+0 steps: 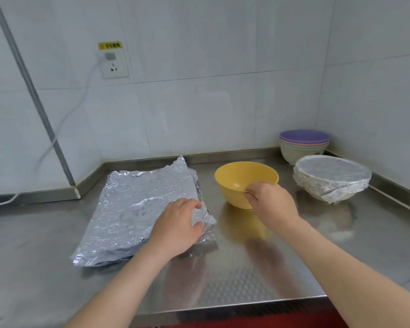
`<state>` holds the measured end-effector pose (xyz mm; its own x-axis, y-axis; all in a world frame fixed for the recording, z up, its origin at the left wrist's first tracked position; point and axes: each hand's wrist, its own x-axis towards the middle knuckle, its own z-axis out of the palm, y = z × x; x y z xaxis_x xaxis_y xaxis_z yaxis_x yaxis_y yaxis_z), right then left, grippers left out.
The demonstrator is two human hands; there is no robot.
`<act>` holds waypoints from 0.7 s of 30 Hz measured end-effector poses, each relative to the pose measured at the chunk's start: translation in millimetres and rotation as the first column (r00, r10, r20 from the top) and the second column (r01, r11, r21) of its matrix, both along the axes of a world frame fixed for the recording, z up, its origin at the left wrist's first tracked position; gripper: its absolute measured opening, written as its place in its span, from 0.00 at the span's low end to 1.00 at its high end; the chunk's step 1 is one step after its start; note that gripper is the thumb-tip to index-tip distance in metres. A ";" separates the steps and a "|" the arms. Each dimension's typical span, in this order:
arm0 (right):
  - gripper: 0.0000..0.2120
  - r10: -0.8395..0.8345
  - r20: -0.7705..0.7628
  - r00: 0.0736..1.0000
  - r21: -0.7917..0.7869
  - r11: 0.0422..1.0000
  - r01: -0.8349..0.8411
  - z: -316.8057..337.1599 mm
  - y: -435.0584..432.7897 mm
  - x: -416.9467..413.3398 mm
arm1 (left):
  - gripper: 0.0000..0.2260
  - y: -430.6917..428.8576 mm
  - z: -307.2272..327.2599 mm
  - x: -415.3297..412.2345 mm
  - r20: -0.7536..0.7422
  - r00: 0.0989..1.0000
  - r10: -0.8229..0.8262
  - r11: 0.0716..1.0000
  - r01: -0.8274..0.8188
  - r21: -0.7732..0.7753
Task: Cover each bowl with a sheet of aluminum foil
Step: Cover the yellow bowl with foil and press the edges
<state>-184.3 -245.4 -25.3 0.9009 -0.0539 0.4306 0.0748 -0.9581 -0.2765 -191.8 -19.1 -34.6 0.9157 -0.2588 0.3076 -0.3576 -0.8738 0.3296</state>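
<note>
A stack of crinkled aluminum foil sheets [137,209] lies on the steel counter, left of centre. My left hand [178,223] rests on the stack's right edge, fingers pinching the foil's corner. An empty yellow bowl [237,176] stands upright to the right of the stack. My right hand [270,202] grips its near rim between thumb and fingers. Further right sits a bowl wrapped in foil [331,181]. In the back right corner stands a stack of nested bowls [303,144] with a purple one on top.
The steel counter [258,268] ends in a front edge near the bottom, with red below. Tiled walls close the back and right sides. A wall socket [114,65] with a white cable hangs at the back left, beside a slanted grey pipe [33,95].
</note>
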 end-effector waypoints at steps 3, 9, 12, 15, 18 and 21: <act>0.11 -0.094 0.032 0.995 -0.069 0.993 0.096 0.3 -0.1 3.8 | 0.24 24.0 -2.6 3.5 -0.083 0.997 0.007 0.996 0.000 0.092; 0.15 -0.158 0.173 0.972 -0.021 0.986 0.164 7.3 28.7 2.8 | 0.26 39.1 -13.3 7.5 -0.082 0.996 -0.035 0.981 0.050 0.188; 0.16 0.090 0.015 0.996 0.196 0.976 -0.091 13.5 68.3 -1.9 | 0.19 43.1 -15.4 8.6 -0.024 0.999 -0.032 0.974 0.037 0.223; 0.12 0.192 -0.187 0.963 0.407 0.908 -0.101 9.1 99.6 1.6 | 0.09 50.6 -16.0 6.0 0.139 0.989 -0.055 0.976 0.023 0.218; 0.17 0.244 -0.247 0.938 0.761 0.648 0.032 13.5 116.9 5.8 | 0.06 63.6 -13.0 6.5 0.299 0.953 -0.045 0.984 -0.010 0.180; 0.23 0.252 -0.259 0.932 0.840 0.535 0.089 26.6 121.5 10.7 | 0.06 78.2 -6.3 0.1 0.525 0.845 -0.100 0.991 0.040 0.125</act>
<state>-173.6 -123.9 1.3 0.9860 -0.1494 -0.0737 -0.1125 -0.2707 -0.9561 -191.7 59.2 -41.0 0.5997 -0.3742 0.7073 -0.5129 -0.8582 -0.0191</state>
